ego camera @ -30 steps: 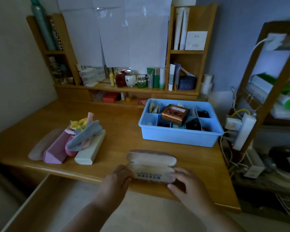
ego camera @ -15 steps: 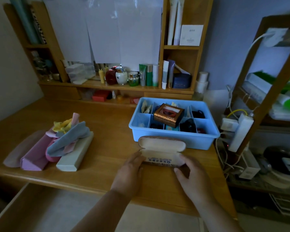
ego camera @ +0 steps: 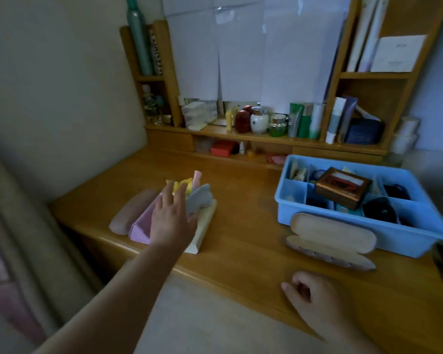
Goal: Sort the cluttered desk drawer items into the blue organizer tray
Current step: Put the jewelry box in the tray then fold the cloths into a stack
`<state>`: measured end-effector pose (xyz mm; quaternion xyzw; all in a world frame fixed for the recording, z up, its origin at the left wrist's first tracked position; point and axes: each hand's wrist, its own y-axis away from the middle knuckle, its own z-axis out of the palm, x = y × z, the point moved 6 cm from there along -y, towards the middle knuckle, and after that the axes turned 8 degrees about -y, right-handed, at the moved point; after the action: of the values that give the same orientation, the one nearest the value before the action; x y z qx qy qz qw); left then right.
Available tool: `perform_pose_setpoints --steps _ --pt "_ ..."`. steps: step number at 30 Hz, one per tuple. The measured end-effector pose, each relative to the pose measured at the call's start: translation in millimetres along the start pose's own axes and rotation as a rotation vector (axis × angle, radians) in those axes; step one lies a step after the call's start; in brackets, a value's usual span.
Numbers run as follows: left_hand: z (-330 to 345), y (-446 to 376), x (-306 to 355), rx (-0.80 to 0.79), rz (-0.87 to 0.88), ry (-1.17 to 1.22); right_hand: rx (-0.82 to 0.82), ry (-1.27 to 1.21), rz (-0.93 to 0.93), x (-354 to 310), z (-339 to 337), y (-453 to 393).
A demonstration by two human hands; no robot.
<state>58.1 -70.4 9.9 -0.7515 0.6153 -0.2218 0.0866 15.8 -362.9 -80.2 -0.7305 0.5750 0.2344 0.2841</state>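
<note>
The blue organizer tray stands at the desk's right, its compartments holding a brown box, dark cords and small packets. An open beige glasses case lies against the tray's front wall, nobody touching it. At the left sits a pile of cases: a pink triangular case, a mauve case, a cream case, with grey, yellow and pink cloths on top. My left hand reaches over this pile with fingers spread, holding nothing. My right hand rests loosely curled near the desk's front edge, empty.
A wooden hutch shelf at the back holds bottles, jars and tubes. A red box sits beneath it. Bare desk wood lies between the pile and the tray. The wall runs along the left.
Both hands let go of the open glasses case, which now lies against the tray's front. My left hand moved left over the pile of cases; my right hand drew back toward the desk edge.
</note>
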Motion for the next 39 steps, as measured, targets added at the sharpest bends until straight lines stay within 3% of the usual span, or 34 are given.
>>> perform_pose_setpoints --steps 5,10,13,17,19,22,24,25,27,31,33,39 --pt "34 -50 -19 -0.261 0.032 -0.230 -0.014 -0.077 -0.010 0 0 1" --pt "42 -62 -10 -0.211 0.145 -0.342 -0.017 -0.095 -0.013 1 -1 2" --pt "28 -56 4 -0.136 0.164 -0.209 -0.019 -0.112 -0.004 0 -3 3" --pt "8 -22 51 -0.039 0.245 0.156 0.030 -0.148 -0.001 -1 -8 5" --pt "19 7 78 -0.104 0.328 0.247 0.089 -0.224 0.027 0 -12 6" --pt "55 49 104 -0.346 0.434 0.100 0.131 -0.268 0.078 4 -14 6" --pt "71 65 101 -0.511 0.375 0.013 0.137 -0.242 0.053 4 -14 6" --pt "70 68 98 -0.513 0.320 0.043 0.136 -0.222 0.026 2 -13 6" --pt "55 71 95 -0.346 0.282 0.171 0.121 -0.188 -0.010 0 -12 5" --pt "33 91 99 -0.052 0.473 0.144 0.097 -0.129 -0.030 1 -9 2" --pt "35 100 102 -0.025 0.545 0.049 0.093 -0.115 -0.040 1 -9 2" --pt "34 92 105 -0.006 0.546 -0.106 0.086 -0.065 -0.059 1 -4 2"
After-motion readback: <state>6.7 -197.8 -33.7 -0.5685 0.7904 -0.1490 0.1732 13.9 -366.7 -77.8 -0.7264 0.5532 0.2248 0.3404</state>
